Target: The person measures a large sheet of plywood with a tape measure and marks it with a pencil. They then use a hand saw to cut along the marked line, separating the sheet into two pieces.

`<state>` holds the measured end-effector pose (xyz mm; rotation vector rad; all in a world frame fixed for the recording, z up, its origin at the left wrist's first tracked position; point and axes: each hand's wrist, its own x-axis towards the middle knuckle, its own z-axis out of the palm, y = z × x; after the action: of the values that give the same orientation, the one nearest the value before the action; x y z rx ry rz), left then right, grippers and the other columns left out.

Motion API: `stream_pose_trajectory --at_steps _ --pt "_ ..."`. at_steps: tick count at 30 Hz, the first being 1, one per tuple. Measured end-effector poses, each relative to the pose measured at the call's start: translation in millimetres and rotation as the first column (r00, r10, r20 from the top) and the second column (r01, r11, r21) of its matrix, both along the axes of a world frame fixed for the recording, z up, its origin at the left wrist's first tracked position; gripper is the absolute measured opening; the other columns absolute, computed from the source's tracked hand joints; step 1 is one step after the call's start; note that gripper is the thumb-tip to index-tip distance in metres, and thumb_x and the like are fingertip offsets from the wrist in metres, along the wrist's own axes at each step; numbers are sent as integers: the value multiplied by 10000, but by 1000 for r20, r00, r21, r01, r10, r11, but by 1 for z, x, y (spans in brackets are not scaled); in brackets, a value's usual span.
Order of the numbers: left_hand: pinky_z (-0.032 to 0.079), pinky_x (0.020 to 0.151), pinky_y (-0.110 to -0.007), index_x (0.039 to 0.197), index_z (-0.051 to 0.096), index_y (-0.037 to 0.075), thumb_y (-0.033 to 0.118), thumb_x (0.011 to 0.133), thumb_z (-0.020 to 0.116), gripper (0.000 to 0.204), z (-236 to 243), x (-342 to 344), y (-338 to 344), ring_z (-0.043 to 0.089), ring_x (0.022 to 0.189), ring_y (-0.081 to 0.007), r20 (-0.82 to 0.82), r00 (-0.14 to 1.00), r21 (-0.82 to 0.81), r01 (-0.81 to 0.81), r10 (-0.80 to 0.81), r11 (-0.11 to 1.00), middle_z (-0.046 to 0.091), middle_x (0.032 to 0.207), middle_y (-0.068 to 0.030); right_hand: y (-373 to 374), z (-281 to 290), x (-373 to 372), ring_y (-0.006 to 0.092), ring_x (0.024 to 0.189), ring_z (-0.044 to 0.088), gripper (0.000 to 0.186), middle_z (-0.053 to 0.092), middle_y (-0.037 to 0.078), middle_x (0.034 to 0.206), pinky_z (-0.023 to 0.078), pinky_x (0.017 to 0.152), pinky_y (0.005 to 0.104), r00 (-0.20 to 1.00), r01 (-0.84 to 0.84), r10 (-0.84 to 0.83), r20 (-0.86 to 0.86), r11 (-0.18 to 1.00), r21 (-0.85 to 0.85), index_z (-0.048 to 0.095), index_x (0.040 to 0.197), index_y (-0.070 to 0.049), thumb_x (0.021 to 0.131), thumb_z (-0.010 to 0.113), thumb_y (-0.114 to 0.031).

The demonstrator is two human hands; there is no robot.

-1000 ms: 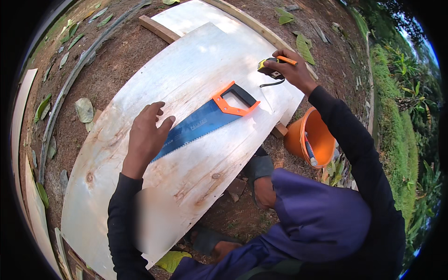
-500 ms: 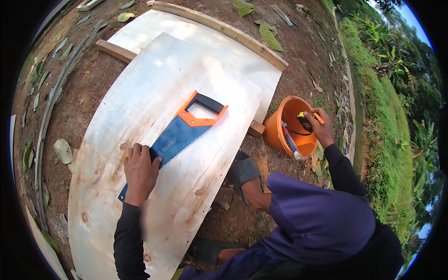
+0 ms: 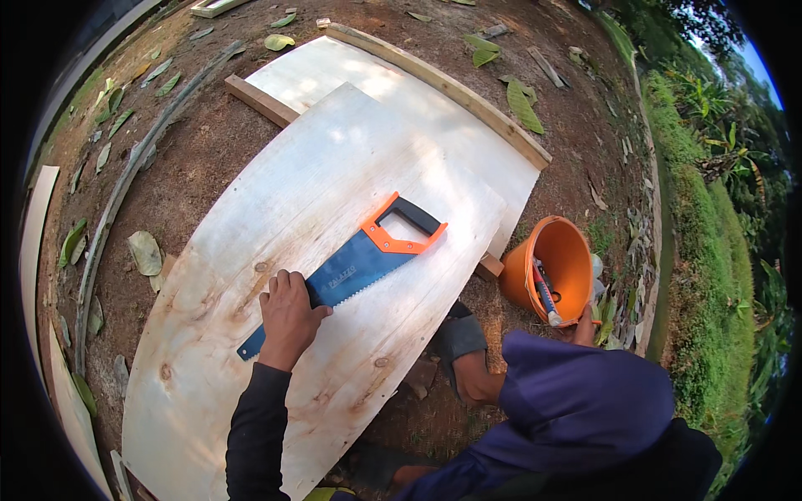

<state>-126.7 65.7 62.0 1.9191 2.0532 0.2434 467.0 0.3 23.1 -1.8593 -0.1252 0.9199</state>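
Observation:
My left hand (image 3: 284, 317) is closed over the blue blade of a handsaw (image 3: 359, 267), fingers bent across it. The saw has an orange-and-black handle and lies diagonally on a pale plywood sheet (image 3: 209, 317). At the right, my right hand (image 3: 583, 328) is low against the orange bucket (image 3: 522, 263), partly hidden behind purple cloth, with an orange pencil (image 3: 596, 322) sticking out from its fingers. Inside the bucket lie a long tool with a pale end (image 3: 545, 292) and something dark. The tape measure is not clearly visible.
A second sheet (image 3: 292, 71) lies under the first, beside a timber batten (image 3: 434, 81) and a shorter block (image 3: 259, 98). A long strip (image 3: 134, 175) and boards (image 3: 42, 250) lie on leaf-strewn soil at the left. My sandalled foot (image 3: 464, 351) is beside the plywood; grass (image 3: 702, 317) borders the right.
My left hand has come down onto the saw blade. My right hand has moved from above the plywood down to the bucket's near side; the yellow tape measure it held has gone from view.

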Motion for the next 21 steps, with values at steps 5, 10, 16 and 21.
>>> stream_pose_trajectory --at_steps 5,10,16,21 --pt "458 952 -525 1110 580 -14 371 653 962 709 1 -8 13 558 1200 -363 52 997 -139 -42 50 989 585 1160 -157 17 -2 2 357 1133 661 517 602 138 1325 582 935 608 969 93 -42 -242 975 203 480 1373 -70 1012 610 -416" --pt "504 904 -521 1072 505 -8 341 662 961 706 -3 -15 5 605 1103 -393 49 999 -73 7 -3 997 610 1095 -216 20 -39 4 353 1123 671 402 583 187 1267 660 909 474 962 174 -105 -251 948 268 487 1301 3 945 622 -129" --pt "515 828 -538 1119 431 11 232 791 880 598 11 -11 9 666 1036 -464 309 948 -262 5 79 965 679 1025 -270 84 -41 39 363 1107 675 320 635 209 1207 673 967 420 881 189 -4 -473 920 344 554 1248 82 962 572 -63" --pt "518 846 -544 1162 505 -4 328 853 821 553 3 -19 -8 669 1058 -457 460 881 -167 -40 113 985 697 1077 -260 172 -50 70 347 1095 652 264 620 186 1205 636 1030 471 935 171 2 -356 875 453 582 1171 106 1007 531 -95"
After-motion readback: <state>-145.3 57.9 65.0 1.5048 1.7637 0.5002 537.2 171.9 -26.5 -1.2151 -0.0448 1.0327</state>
